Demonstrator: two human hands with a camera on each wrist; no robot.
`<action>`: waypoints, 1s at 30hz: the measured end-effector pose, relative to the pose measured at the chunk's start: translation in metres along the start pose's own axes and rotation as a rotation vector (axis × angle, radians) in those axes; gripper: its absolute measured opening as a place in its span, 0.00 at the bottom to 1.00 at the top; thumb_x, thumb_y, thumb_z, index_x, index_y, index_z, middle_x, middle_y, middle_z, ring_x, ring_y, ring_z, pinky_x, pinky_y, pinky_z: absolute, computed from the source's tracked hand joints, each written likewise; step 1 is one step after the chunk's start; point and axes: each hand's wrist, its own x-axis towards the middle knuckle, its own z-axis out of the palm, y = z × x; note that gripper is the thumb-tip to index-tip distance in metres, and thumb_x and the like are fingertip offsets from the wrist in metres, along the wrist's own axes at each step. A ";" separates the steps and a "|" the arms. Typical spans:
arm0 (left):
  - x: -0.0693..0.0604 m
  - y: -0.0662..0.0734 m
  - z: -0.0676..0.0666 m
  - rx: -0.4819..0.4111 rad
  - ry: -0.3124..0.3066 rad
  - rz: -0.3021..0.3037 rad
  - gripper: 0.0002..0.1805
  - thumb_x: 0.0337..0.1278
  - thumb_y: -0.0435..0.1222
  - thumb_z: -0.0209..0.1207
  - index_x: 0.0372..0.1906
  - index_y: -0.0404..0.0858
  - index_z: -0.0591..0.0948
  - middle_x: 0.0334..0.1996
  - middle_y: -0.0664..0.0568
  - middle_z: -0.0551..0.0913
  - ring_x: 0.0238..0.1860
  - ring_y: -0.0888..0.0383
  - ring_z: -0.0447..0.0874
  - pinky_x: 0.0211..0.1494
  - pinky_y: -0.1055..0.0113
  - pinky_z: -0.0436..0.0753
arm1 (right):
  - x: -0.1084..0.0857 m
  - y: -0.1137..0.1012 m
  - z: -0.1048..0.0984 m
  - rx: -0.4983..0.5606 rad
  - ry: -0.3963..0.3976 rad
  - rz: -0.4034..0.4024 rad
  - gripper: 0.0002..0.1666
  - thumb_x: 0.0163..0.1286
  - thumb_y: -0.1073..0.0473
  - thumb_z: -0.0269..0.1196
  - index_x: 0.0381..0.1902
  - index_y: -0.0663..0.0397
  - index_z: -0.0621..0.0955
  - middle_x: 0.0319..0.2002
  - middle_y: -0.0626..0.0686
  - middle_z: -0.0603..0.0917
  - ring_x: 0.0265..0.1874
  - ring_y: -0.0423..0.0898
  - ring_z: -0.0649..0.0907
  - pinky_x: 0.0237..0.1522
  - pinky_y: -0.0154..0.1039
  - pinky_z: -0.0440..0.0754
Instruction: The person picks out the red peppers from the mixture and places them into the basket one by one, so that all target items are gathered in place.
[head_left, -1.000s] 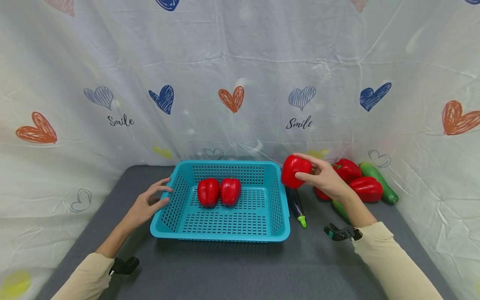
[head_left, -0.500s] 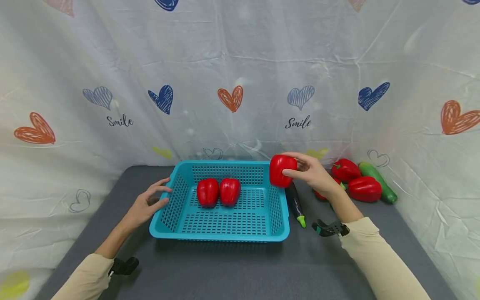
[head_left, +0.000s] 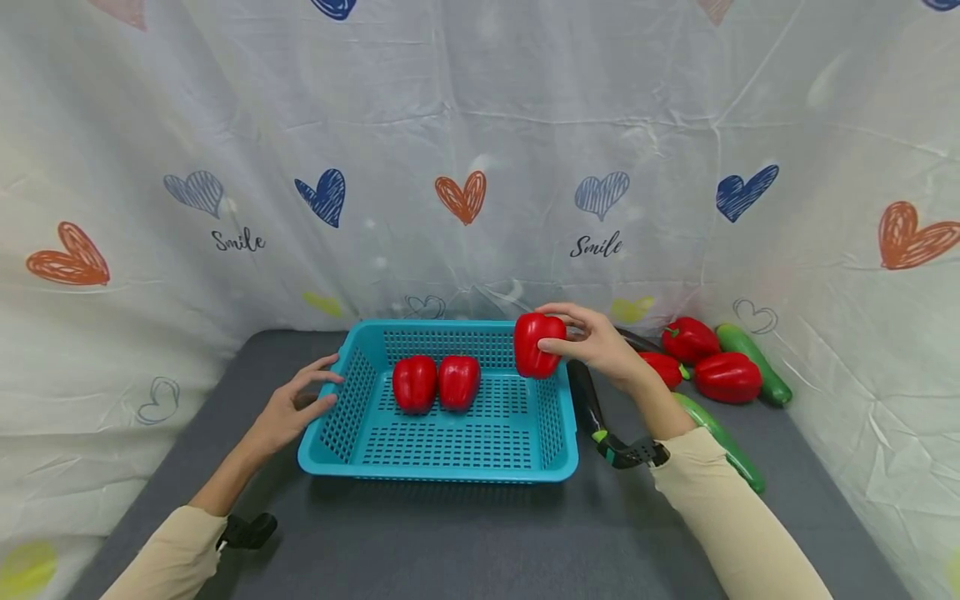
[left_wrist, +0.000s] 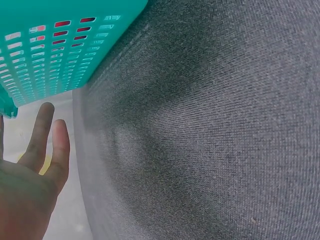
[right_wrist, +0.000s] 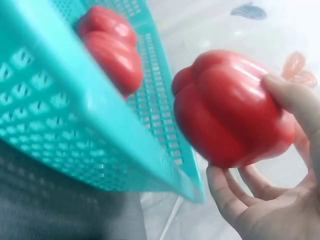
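My right hand point(head_left: 592, 343) holds a red bell pepper point(head_left: 537, 345) between thumb and fingers, over the right end of a blue perforated basket point(head_left: 450, 473). In the right wrist view the held pepper point(right_wrist: 230, 110) hangs above the basket's rim. Two more red bell peppers, one on the left point(head_left: 414, 385) and one on the right point(head_left: 459, 383), lie side by side inside the basket. At the basket's left rim, my left hand point(head_left: 288, 415) has its fingers extended, touching or nearly touching the edge. The left wrist view shows two straight fingers point(left_wrist: 61, 147) under the basket wall.
An eggplant point(head_left: 583, 396) lies along the basket's right side. Farther right are several red peppers point(head_left: 727, 377), a cucumber point(head_left: 756, 362) behind them and a long green vegetable point(head_left: 723, 442) under the right forearm. A white curtain point(head_left: 480, 108) hangs behind the grey table point(head_left: 450, 542).
My right hand has carried the pepper leftward, from beside the basket's right rim to over its interior. The left hand and the two peppers in the basket have stayed put.
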 end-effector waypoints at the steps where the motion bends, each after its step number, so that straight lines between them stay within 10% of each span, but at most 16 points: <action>1: 0.000 0.000 0.000 -0.003 0.000 0.000 0.17 0.69 0.21 0.57 0.59 0.30 0.78 0.74 0.34 0.61 0.67 0.71 0.64 0.54 0.76 0.74 | 0.002 0.000 0.002 0.005 -0.007 0.003 0.28 0.71 0.64 0.66 0.67 0.55 0.76 0.61 0.58 0.77 0.56 0.62 0.77 0.47 0.53 0.84; 30: 0.000 0.005 0.001 -0.007 0.002 -0.004 0.16 0.69 0.21 0.57 0.59 0.29 0.77 0.73 0.33 0.61 0.67 0.71 0.63 0.55 0.78 0.73 | 0.040 0.000 0.045 -0.133 -0.011 0.231 0.28 0.65 0.57 0.73 0.62 0.52 0.82 0.60 0.57 0.77 0.61 0.58 0.71 0.50 0.53 0.81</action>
